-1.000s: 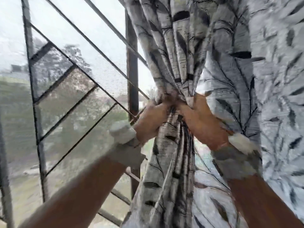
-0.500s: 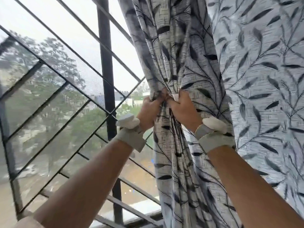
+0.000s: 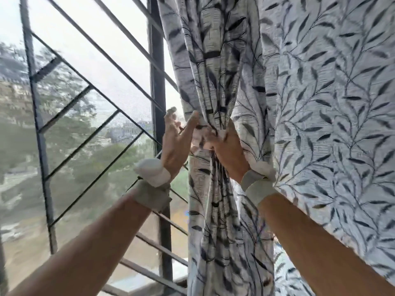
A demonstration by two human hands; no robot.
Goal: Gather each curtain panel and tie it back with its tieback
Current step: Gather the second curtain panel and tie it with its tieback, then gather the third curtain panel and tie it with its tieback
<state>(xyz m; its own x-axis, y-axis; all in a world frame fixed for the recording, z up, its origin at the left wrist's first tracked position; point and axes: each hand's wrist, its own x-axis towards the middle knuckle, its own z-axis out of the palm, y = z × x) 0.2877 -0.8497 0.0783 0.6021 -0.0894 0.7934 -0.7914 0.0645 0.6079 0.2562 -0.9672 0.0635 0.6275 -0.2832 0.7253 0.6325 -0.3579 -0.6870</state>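
The curtain panel (image 3: 224,71) is woven cloth, matt and slightly ribbed, printed with dark leaves on pale grey. The window grille (image 3: 157,82) looks like dark painted metal, dull rather than shiny. Both wrists carry soft matt fabric wristbands (image 3: 152,194), pale grey, with smooth white pieces on top.

no supporting surface visible; curtain panel (image 3: 215,82) hangs beside window grille (image 3: 157,82).

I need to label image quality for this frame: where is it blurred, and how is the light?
Head view: strong backlight from the pale, overexposed sky behind the window grille; the left hand has smeared fingertips, motion blur; trees outside are soft and streaked; the gathered curtain panel and right hand are fairly sharp; wide-angle bending shows at the edges.
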